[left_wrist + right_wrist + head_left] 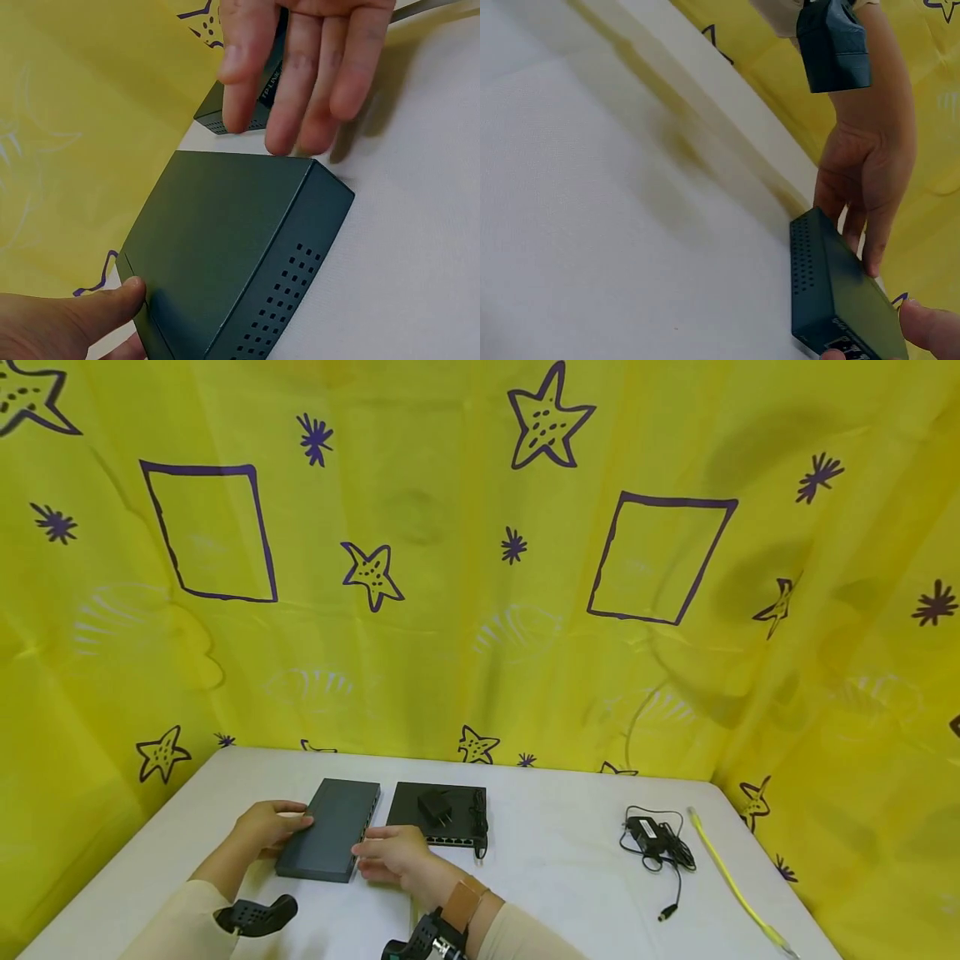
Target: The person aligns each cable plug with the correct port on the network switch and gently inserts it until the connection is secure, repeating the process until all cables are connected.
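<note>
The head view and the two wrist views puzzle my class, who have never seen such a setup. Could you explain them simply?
There is no robot: a person works with two bare hands. The wide picture is filmed from the head, the closer two from the left and right wrists. The left hand grips a flat dark box; the right hand is at its opposite side. Also on the white table are a black box with a plug adapter on it, a power brick and a yellow cable.
</note>
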Action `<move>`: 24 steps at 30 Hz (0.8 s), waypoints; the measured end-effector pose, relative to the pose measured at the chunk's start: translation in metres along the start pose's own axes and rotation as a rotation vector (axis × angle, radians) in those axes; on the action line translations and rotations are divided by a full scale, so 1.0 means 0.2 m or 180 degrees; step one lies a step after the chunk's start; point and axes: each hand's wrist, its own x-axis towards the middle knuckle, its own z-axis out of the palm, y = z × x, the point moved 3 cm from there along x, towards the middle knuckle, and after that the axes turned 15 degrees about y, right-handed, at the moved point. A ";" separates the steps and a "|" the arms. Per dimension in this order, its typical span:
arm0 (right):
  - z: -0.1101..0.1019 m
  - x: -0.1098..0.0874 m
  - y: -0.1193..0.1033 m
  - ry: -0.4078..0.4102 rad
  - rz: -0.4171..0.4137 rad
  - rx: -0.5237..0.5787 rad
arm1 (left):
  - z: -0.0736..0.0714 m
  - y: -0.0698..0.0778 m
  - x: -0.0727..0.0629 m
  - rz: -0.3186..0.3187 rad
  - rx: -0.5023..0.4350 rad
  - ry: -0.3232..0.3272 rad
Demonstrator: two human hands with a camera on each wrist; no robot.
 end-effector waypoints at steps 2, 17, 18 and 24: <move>0.01 0.00 0.02 -0.0014 0.0034 0.0035 | 0.00 -0.01 0.00 0.0056 0.0024 0.0019; 0.08 0.00 0.07 0.0437 -0.0241 0.0124 | 0.00 -0.02 -0.01 0.0351 0.0038 0.0132; 0.08 0.00 0.07 0.0467 -0.0257 0.0094 | 0.00 -0.02 -0.01 0.0377 0.0041 0.0126; 0.08 -0.01 0.08 0.0634 -0.0336 0.0025 | 0.00 -0.05 0.01 0.0421 -0.0060 0.0019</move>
